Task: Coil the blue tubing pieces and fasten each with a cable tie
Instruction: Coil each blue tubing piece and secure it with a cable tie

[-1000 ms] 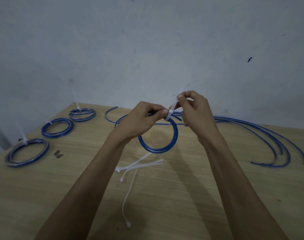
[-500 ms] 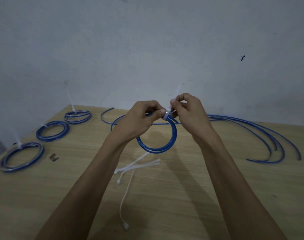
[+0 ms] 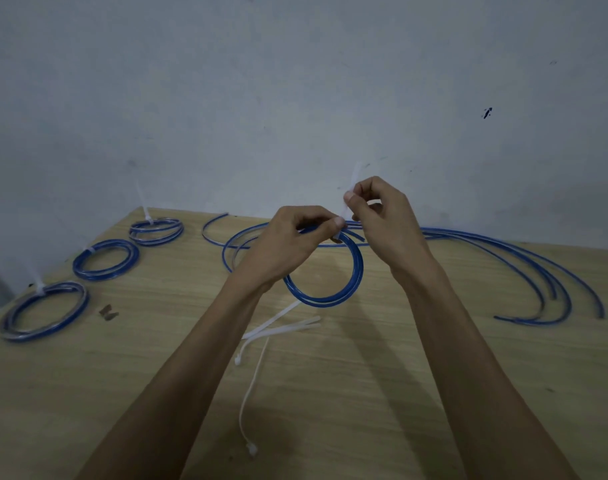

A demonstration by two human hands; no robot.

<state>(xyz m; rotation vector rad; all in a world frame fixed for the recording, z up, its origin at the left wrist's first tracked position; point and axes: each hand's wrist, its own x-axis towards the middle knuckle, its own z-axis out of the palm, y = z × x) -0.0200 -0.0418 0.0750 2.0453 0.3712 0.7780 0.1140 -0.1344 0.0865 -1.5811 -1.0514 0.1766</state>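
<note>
Nearest tied coil [image 3: 43, 311]: it lies flat at the table's left edge, with a white tie tail standing up from its far side.
Middle tied coil [image 3: 105, 259]: it lies just beyond the nearest one, fastened with a white tie on its left side.
Far tied coil [image 3: 156, 230]: it rests near the table's back-left corner, and its tie tail points up against the wall [image 3: 295, 81].
Dark scrap [image 3: 108, 312]: a small piece lying on the table [image 3: 88, 393] between the nearest coil and the left forearm.
Spare cable ties [image 3: 278, 327]: several white ties lie loose on the wood below the hands, and one long tie runs toward the viewer.
Left hand [image 3: 288, 247]: its fingers are curled around the top of the held coil, with the thumb pressing at the tie head.
Held coil [image 3: 327, 292]: a blue loop that hangs from the left hand above the table.
Cable tie [image 3: 349, 199]: it wraps the coil's top, and its tail rises upward.
Right hand [image 3: 382, 220]: its thumb and forefinger pinch the tie tail, and the other fingers are curled.
Loose tubing [image 3: 538, 271]: uncoiled blue lengths that arc across the table's right side.
</note>
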